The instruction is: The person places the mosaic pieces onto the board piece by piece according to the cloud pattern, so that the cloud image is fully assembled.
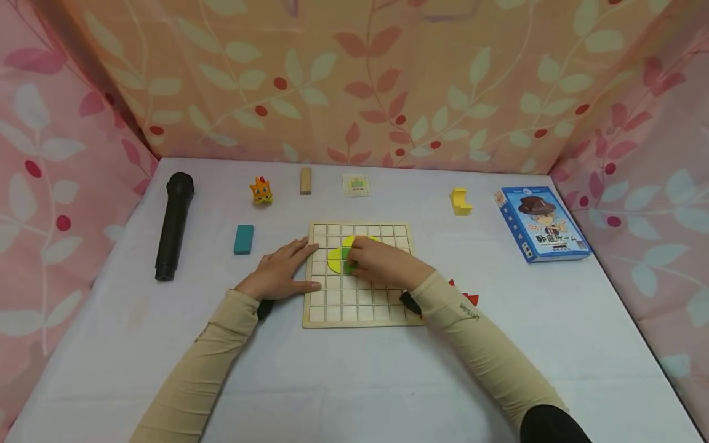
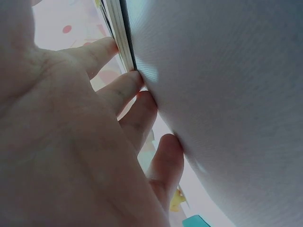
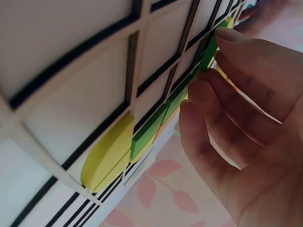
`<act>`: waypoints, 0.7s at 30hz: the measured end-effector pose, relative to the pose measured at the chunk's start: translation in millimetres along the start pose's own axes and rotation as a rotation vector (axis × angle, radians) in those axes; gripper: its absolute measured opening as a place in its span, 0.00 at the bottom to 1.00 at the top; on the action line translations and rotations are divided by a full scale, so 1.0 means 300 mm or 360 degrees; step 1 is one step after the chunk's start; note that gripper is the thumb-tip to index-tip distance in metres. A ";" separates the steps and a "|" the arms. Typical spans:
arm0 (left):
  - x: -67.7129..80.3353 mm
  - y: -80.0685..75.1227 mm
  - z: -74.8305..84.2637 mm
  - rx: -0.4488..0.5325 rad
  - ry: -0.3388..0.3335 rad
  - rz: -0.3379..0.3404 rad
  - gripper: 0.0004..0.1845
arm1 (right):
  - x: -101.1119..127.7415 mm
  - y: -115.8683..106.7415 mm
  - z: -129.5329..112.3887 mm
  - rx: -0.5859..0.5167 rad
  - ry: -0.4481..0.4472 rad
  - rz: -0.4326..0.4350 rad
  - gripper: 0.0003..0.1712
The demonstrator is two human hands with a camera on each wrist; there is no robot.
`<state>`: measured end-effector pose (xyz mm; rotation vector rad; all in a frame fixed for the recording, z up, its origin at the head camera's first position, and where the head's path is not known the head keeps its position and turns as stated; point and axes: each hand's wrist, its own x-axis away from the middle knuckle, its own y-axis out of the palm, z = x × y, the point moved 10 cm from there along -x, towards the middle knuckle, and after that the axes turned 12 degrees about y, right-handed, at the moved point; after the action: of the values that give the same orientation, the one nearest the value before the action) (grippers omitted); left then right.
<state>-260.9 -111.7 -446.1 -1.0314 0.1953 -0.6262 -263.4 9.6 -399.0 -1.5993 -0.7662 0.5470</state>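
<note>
A wooden grid board [image 1: 360,315] lies on the white table. My left hand [image 1: 280,271] rests along its left edge, fingers spread; the left wrist view shows the fingertips against the board's underside or edge. Over the board's middle, my right hand [image 1: 388,263] pinches a green tile [image 3: 208,52] between thumb and finger, close against the grid. A yellow rounded piece [image 1: 335,261] lies left of that hand. The right wrist view shows another yellow piece [image 3: 106,156] and more green pieces [image 3: 150,125] on the grid. My right hand hides part of these pieces.
Red pieces [image 1: 471,299] lie beside the right forearm. Further off stand a black microphone [image 1: 174,227], a teal block [image 1: 244,239], an orange toy figure [image 1: 261,191], a wooden block [image 1: 306,181], a pattern card [image 1: 357,185], a yellow block [image 1: 460,202] and a blue box [image 1: 543,223].
</note>
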 end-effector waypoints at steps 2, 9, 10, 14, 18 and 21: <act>0.002 -0.004 0.002 0.0004 0.0000 0.0005 0.46 | 0.000 -0.001 -0.004 -0.0001 -0.0004 0.0007 0.06; 0.004 -0.006 0.005 0.0000 0.0002 0.0002 0.46 | -0.006 0.006 -0.006 0.0060 0.0006 -0.0001 0.06; 0.005 -0.007 0.006 0.0002 0.0003 0.0004 0.46 | -0.006 0.005 -0.007 0.0072 0.0001 0.0003 0.06; 0.005 -0.012 0.011 0.0010 0.0005 0.0012 0.46 | -0.002 -0.001 -0.005 0.0069 -0.0012 0.0031 0.06; 0.005 -0.009 0.013 0.0008 -0.0002 0.0008 0.46 | 0.021 -0.011 0.024 0.0008 0.0042 0.0042 0.06; 0.004 -0.007 0.011 -0.0004 -0.0004 0.0011 0.46 | 0.058 -0.032 0.072 -0.0033 0.0143 0.0045 0.07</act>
<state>-259.2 -110.6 -442.6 -1.0336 0.1974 -0.6185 -268.9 37.6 -392.0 -1.6447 -0.6845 0.4854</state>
